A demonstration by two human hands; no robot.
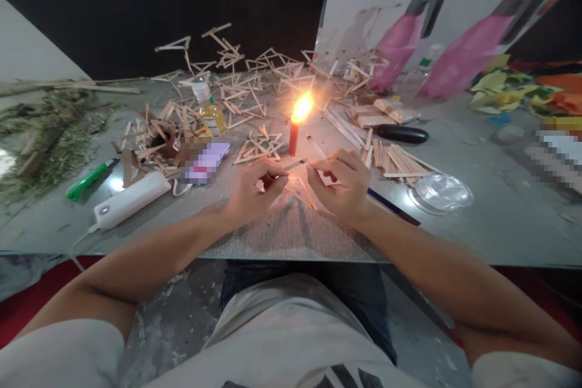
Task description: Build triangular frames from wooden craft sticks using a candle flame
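Between my two hands, in front of a lit red candle [293, 136], is a thin greyish strip [295, 165]. My left hand [254, 191] pinches the strip's near end between thumb and fingers. My right hand [341, 182] is closed in a pinch at the far end; what its fingertips hold is too small to make out. Just beyond the right fingers is a slim whitish object [316, 147], and I cannot tell whether it is held. Joined flat wooden sticks [302, 194] lie on the table below my hands. A small stick frame [261, 144] sits left of the candle.
Many stick frames [245, 94] spread across the back. Loose sticks [400, 162], a clear round lid [441, 192] and a black case [402, 133] lie right. Left are a phone [208, 160], white power bank [131, 199], green cutter [91, 180] and yellow-liquid bottle [211, 118]. Pink spray bottles [473, 51] stand behind.
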